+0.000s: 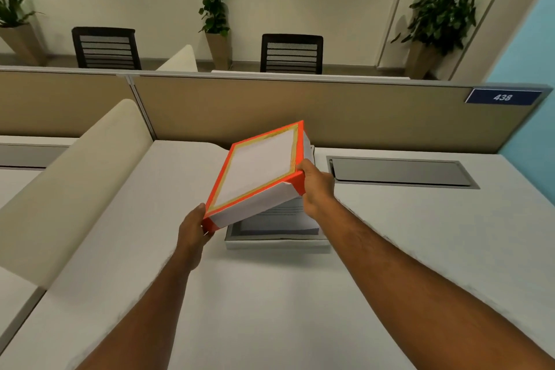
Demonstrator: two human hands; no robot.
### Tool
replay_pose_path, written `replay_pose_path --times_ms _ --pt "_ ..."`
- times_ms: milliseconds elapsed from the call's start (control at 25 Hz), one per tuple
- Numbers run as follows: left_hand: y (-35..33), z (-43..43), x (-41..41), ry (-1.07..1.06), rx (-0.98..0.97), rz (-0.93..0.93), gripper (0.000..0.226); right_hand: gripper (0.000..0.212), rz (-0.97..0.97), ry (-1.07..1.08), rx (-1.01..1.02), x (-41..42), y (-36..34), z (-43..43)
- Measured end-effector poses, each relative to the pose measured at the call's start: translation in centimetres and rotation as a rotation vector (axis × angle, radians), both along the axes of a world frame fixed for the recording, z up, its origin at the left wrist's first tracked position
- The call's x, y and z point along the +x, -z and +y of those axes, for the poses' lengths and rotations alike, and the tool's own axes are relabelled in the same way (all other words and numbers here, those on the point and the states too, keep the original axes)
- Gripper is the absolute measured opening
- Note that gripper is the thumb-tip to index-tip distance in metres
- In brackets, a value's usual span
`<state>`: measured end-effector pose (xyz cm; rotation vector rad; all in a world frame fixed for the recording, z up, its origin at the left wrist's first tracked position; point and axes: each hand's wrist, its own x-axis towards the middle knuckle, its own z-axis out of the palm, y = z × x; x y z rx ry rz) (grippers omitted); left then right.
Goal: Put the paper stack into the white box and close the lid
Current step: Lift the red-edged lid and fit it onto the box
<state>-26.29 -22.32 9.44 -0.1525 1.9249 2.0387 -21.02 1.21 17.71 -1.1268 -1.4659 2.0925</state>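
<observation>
A white lid with orange edges [258,167] hangs tilted above the white box [279,242], its left side lower than its right. My left hand [193,228] grips the lid's near left corner. My right hand [315,186] grips its near right corner. The box stands on the white desk [270,294]. The paper stack [282,218], printed with text, lies inside the box and rises above its rim. The lid hides the far part of the stack and the box.
A grey cable hatch [402,173] is set into the desk at the right. A beige padded divider [69,186] borders the desk on the left and a tan partition [300,111] runs along the back. Beyond it stand two black chairs and potted plants.
</observation>
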Motion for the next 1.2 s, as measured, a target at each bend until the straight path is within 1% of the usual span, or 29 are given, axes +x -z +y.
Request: replay_pose_path --times_ms 80,160,200,280,440,480,560,680,800,880,1040,1200 --pt "-0.2 0.7 -0.2 -0.022 -0.022 0.062 0.025 0.037 -0.015 0.027 -0.011 0.5 0.9 0.9" --pt "-0.4 1.3 -0.4 -0.030 -0.056 0.124 0.032 0.045 -0.005 0.033 0.016 0.9 1.7 1.7" --pt "-0.6 1.6 -0.6 -0.031 -0.073 0.150 0.036 0.045 -0.001 0.033 0.038 1.1 2.0 2.2" --pt "-0.6 2.2 -0.8 -0.024 -0.087 0.185 0.039 0.034 -0.005 0.030 0.058 1.5 2.6 3.1" --pt "-0.6 3.0 -1.4 0.006 -0.111 0.215 0.041 0.019 -0.033 -0.001 0.005 2.1 3.7 4.4" --pt "-0.5 3.3 -1.6 0.013 -0.121 0.219 0.041 0.014 -0.044 -0.014 0.027 2.1 4.0 4.7" --pt "-0.5 3.7 -1.9 0.024 -0.136 0.219 0.042 0.010 -0.067 -0.047 0.116 2.1 4.6 5.2" --pt "0.0 3.9 -2.2 0.039 -0.197 0.209 0.043 0.015 -0.095 -0.124 0.211 2.3 5.9 5.7" --pt "1.0 3.7 -1.9 0.062 -0.255 0.214 0.045 0.029 -0.146 -0.198 0.259 2.7 7.6 6.0" --pt "1.3 3.7 -1.0 0.075 -0.277 0.237 0.043 0.037 -0.153 -0.243 0.285 3.2 8.5 5.9" --pt "2.5 3.5 0.1 0.101 -0.302 0.248 0.042 0.037 -0.176 -0.314 0.343 4.4 10.0 6.0" --pt "3.5 3.3 1.2 0.063 -0.302 0.232 0.045 0.032 -0.173 -0.349 0.363 5.7 11.3 6.0"
